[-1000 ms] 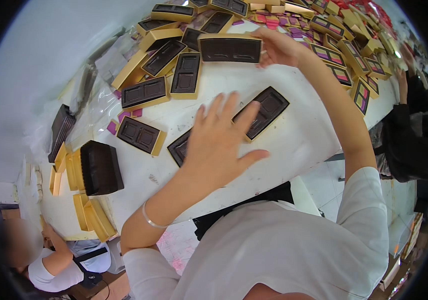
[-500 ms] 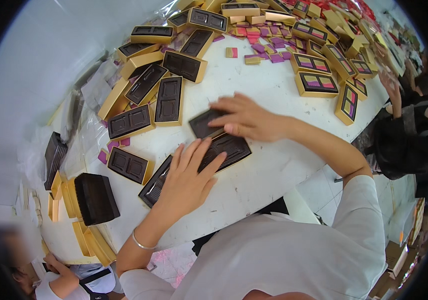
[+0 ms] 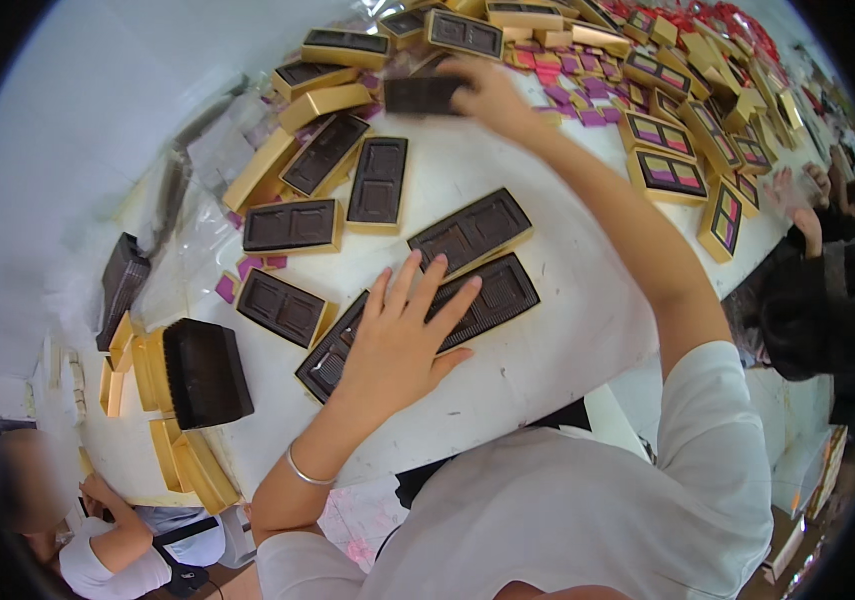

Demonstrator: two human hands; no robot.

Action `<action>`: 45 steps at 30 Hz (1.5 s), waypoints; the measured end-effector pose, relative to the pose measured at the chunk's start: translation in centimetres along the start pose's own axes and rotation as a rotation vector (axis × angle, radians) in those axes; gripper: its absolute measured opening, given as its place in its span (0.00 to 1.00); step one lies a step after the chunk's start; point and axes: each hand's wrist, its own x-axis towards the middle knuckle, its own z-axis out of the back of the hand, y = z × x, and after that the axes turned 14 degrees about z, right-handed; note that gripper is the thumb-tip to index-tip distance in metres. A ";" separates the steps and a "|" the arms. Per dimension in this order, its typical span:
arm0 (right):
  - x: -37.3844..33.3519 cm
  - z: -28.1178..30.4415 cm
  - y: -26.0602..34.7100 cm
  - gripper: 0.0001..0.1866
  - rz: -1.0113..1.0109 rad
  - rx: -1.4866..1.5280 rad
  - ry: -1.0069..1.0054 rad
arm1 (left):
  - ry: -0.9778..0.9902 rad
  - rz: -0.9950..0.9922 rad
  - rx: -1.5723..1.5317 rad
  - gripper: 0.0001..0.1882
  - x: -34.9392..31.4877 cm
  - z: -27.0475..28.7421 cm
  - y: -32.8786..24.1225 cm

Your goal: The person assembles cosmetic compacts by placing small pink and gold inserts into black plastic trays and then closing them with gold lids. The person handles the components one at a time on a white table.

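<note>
My left hand (image 3: 403, 335) lies spread over a long gold-edged box (image 3: 493, 300) with a dark ribbed tray; the hand hides its middle, so I cannot tell if it is one box or two. Against its far side rests a gold box with a black two-compartment tray (image 3: 473, 230), near my fingertips. Farther off, my right hand (image 3: 493, 100), blurred by motion, grips the right end of another black-tray box (image 3: 420, 95) with closed fingers. Several similar boxes, among them an upright-lying one (image 3: 379, 185) and a slanted one (image 3: 283, 305), lie left of the hands.
Small purple and pink wrapped squares (image 3: 588, 95) are scattered at the back. On the right, gold boxes (image 3: 666, 175) hold coloured squares. A stack of black trays (image 3: 206, 372) stands at left near empty gold boxes (image 3: 193, 470). Co-workers (image 3: 108, 545) sit at the left and right edges.
My right hand has moved away from beside my left hand to a box farther back and grips it. The two-compartment box now lies uncovered. My left hand stays on the ribbed tray.
</note>
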 end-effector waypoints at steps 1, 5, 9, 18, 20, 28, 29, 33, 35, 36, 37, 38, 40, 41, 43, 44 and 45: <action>0.0 2.4 0.3 0.20 -0.104 0.074 -0.001 | 0.004 0.011 -0.010 0.35 -0.4 -0.1 0.3; -4.9 14.5 5.0 0.18 -0.480 0.412 -0.054 | -0.032 0.067 0.045 0.35 -0.2 -0.3 0.4; -10.4 18.0 11.3 0.17 -0.591 0.515 0.635 | -0.124 0.037 0.088 0.34 2.5 -1.2 0.5; -9.1 10.6 17.3 0.23 0.092 -0.356 0.304 | -0.195 0.202 0.067 0.36 3.3 1.3 1.0; -7.8 9.0 17.1 0.26 0.185 -0.292 0.318 | -0.202 0.290 0.095 0.35 2.7 2.2 2.6; -8.2 4.5 12.2 0.28 0.143 -0.328 0.603 | -0.115 0.370 0.222 0.30 5.9 -0.5 6.2; -8.2 5.3 11.4 0.27 0.115 -0.331 0.610 | -0.124 0.391 0.180 0.27 6.4 -0.5 6.1; -8.5 5.7 10.9 0.27 0.153 -0.348 0.636 | -0.126 0.422 0.076 0.19 9.1 -0.3 5.5; -9.2 5.7 12.6 0.28 0.227 -0.297 0.659 | -0.134 0.386 0.064 0.16 10.1 -0.1 5.4; -9.6 5.7 13.7 0.29 0.231 -0.295 0.659 | -0.145 0.353 0.057 0.16 10.6 -0.4 5.4; -9.8 5.6 14.5 0.29 0.234 -0.293 0.658 | -0.157 0.319 0.050 0.15 11.0 -0.7 5.5; -9.8 5.4 15.2 0.27 0.251 -0.289 0.622 | -0.162 0.269 -0.002 0.14 11.5 -1.4 6.2; -9.2 5.5 15.2 0.25 0.151 -0.085 0.501 | -0.127 0.209 -0.261 0.13 12.7 -2.5 7.5; -8.8 5.6 14.9 0.24 0.099 0.011 0.436 | -0.107 0.171 -0.391 0.13 13.5 -2.8 7.8; -5.5 5.7 13.9 0.16 0.052 0.175 0.090 | -0.059 0.220 -0.395 0.26 13.3 -2.2 7.2; -3.8 5.8 11.1 0.13 0.203 0.021 -0.042 | -0.099 0.227 -0.252 0.31 12.8 -1.4 4.9; -1.7 5.6 8.5 0.14 0.226 -0.051 -0.048 | -0.142 0.241 -0.102 0.35 12.1 -0.9 3.2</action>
